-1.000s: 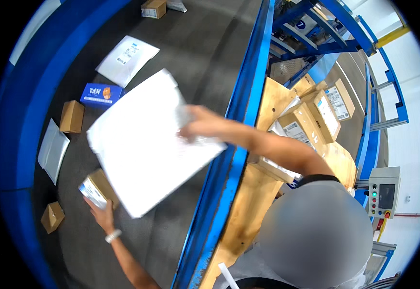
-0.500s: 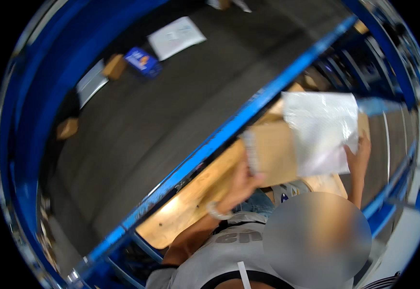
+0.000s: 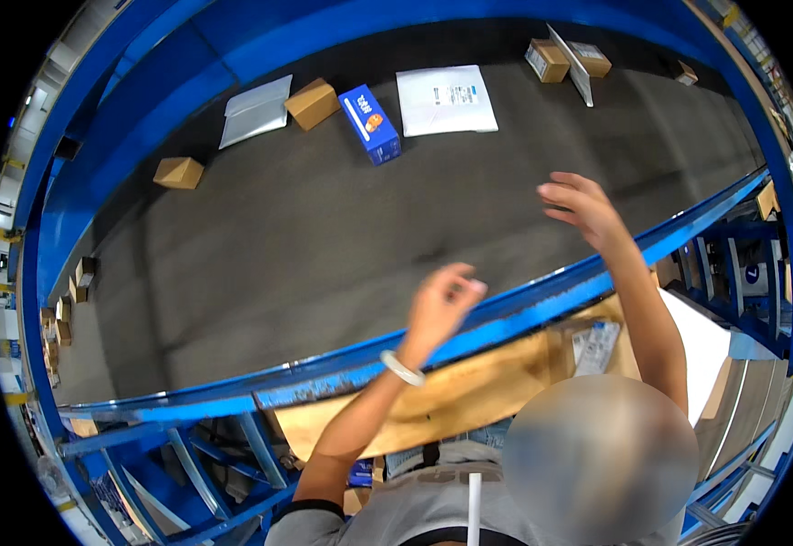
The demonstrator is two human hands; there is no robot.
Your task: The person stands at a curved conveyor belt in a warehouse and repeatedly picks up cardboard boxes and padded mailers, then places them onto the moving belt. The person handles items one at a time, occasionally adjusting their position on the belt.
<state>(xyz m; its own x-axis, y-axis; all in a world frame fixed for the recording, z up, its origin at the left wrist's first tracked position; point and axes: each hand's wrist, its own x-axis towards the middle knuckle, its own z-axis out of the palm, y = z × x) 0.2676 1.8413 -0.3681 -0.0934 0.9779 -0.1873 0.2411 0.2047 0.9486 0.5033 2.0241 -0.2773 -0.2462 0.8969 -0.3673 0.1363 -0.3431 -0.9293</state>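
Note:
Over the dark conveyor belt, my right hand reaches forward with its fingers stretched out and nothing in them. My left hand, a pale band on its wrist, hovers near the blue rail with loosely curled, parted fingers and no item in it. Below my hands, a cardboard box with a label in clear plastic lies on the wooden board, partly hidden by the blurred round patch. Beside it, a white mailer is partly behind my right forearm.
On the belt's far side lie a blue box, a white mailer bag, a silvery mailer and several cardboard boxes. A thin white parcel stands on edge between two boxes. The blue rail borders the near side.
Both hands have let go of the cardboard box and white mailer, which now lie on the wooden side. My hands have moved forward over the belt as the view turned.

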